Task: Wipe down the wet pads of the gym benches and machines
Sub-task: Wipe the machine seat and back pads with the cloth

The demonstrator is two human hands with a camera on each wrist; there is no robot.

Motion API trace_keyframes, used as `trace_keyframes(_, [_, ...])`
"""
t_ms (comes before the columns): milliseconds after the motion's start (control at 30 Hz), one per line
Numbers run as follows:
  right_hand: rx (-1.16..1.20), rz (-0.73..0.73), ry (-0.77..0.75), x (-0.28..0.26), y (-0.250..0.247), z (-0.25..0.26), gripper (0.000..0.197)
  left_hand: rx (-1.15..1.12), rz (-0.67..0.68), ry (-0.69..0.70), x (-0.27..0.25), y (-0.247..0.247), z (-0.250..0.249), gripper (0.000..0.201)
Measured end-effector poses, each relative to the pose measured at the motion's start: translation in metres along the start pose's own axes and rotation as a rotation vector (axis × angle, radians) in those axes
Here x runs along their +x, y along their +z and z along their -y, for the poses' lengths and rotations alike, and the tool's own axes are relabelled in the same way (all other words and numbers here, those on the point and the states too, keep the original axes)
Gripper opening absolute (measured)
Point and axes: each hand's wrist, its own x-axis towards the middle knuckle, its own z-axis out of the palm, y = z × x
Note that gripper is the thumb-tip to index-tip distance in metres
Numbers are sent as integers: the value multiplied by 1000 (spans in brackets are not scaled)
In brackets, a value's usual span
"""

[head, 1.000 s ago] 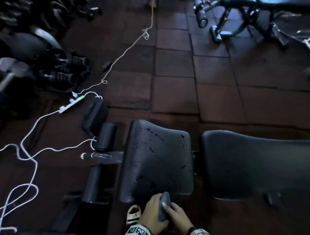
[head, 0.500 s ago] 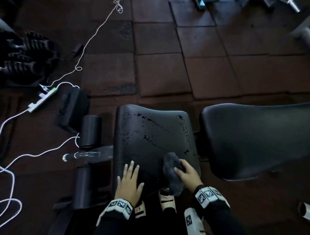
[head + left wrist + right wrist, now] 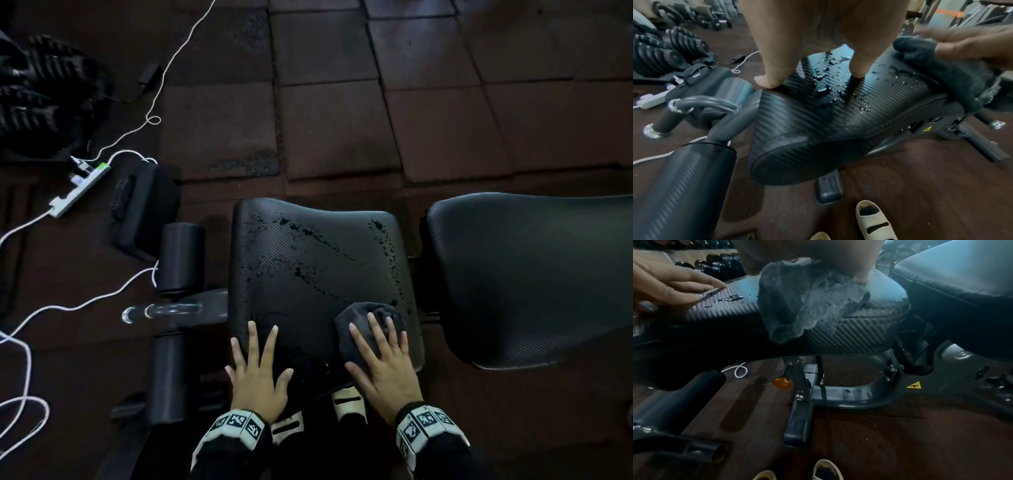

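Note:
The black textured seat pad of a gym bench carries scattered water drops across its far half; the same drops show in the left wrist view. A dark grey cloth lies on the pad's near right corner, hanging over its front edge. My right hand presses flat on the cloth with fingers spread. My left hand rests flat on the pad's near left part, fingers straight, holding nothing. The bench's back pad lies to the right.
Foam leg rollers and a steel bar stand left of the seat. White cables and a power strip cross the floor at left, with dumbbells behind. My sandals are under the seat's front edge.
Both hands held the cloth below the seat's edge a second ago. Now the left lies flat on the pad and the right has spread flat over the cloth on the pad.

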Motion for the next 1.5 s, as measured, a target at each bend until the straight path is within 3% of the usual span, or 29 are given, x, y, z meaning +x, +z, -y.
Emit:
trace_keyframes(267, [-9, -59, -19, 14, 3, 10, 51, 2, -1, -39, 1, 4, -1, 80])
trace_keyframes(533, [99, -25, 106, 63, -18, -15, 54, -50, -28, -8, -1, 6, 2, 72])
trace_keyframes(667, [192, -108, 138, 36, -19, -40, 58, -46, -28, -3, 1, 7, 3, 73])
trace_keyframes(767, [231, -137, 130, -5, -9, -41, 75, -47, -35, -2, 0, 10, 4, 73])
trace_keyframes(967, [84, -1, -53, -50, 14, 2, 51, -62, -50, 4, 1, 12, 4, 73])
trace_keyframes(1133, [43, 33, -67, -6, 10, 34, 57, -64, -74, 7, 1, 13, 6, 73])
trace_keyframes(1333, [82, 22, -9, 57, -18, 2, 52, -73, -79, 5, 1, 14, 7, 72])
trace_keyframes(1500, [231, -63, 105, 26, -26, -36, 73, -72, -80, 6, 2, 14, 7, 72])
